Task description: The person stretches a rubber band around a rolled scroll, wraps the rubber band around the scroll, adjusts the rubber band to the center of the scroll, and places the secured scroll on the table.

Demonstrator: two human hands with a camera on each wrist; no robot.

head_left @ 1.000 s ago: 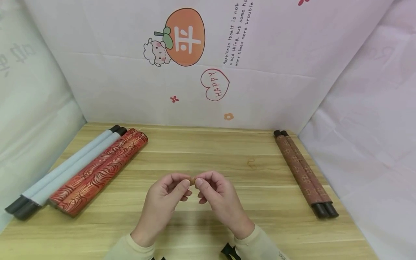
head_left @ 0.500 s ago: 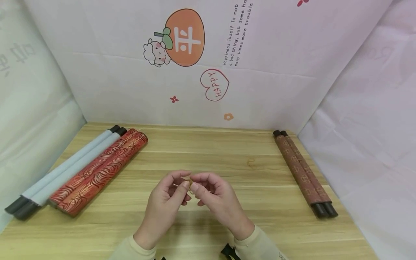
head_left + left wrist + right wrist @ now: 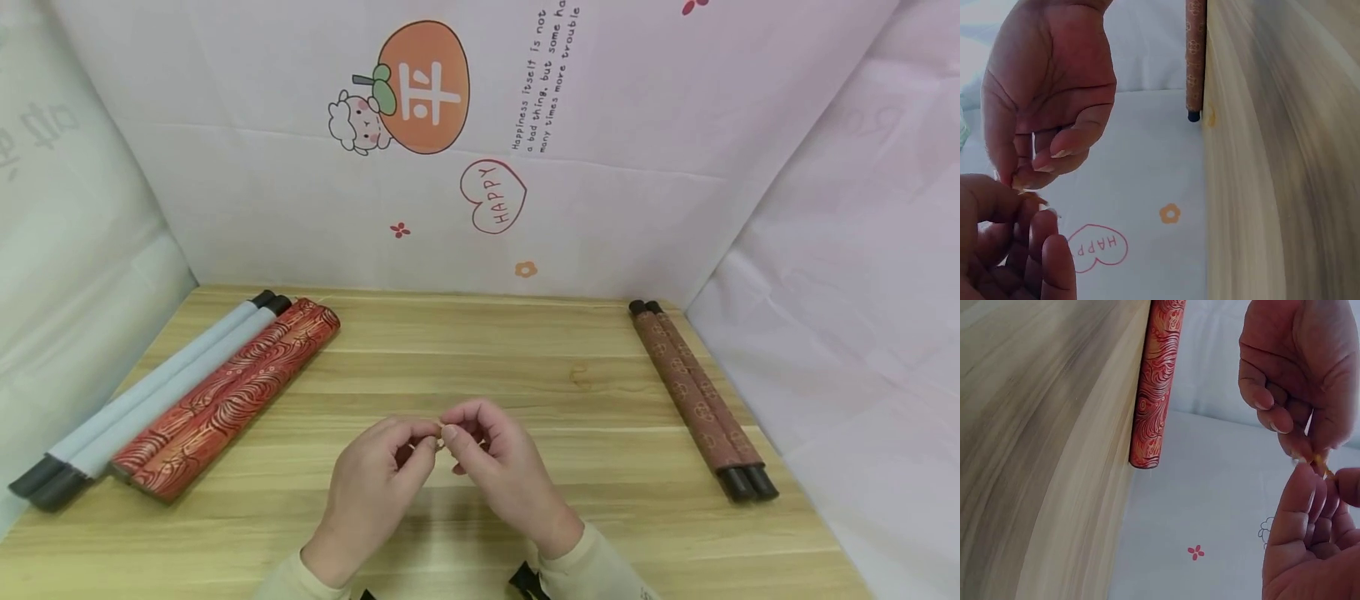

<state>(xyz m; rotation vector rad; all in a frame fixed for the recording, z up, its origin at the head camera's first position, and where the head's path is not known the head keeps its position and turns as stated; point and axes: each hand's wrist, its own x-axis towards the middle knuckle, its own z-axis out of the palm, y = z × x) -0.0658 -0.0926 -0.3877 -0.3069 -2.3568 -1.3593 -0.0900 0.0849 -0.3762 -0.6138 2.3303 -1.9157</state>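
1. Orange-yellow and thin, a small piece of string (image 3: 1319, 460) sits between the fingertips of both hands, above the middle of the table; its ends are mostly hidden.
2. The left hand (image 3: 375, 479) pinches it between thumb and index finger.
3. The right hand (image 3: 501, 467) also pinches it, thumb and index finger closed together, their tips meeting the left hand's.
4. Pale sleeves (image 3: 592, 567) cover both forearms; something black (image 3: 529, 581) shows beside the right cuff.
5. The wooden table (image 3: 420, 342) spreads below, with a thin orange-brown loop (image 3: 580, 376) on it, thread or mark, I cannot tell.
6. On the left, red patterned rolls (image 3: 240, 408) lie slanted just beside light blue rolls (image 3: 176, 390) with black ends.
7. On the right, well apart, lie brown patterned rolls (image 3: 686, 392), black-ended too.
8. Behind hangs white cloth (image 3: 300, 217) printed with a heart (image 3: 495, 197).
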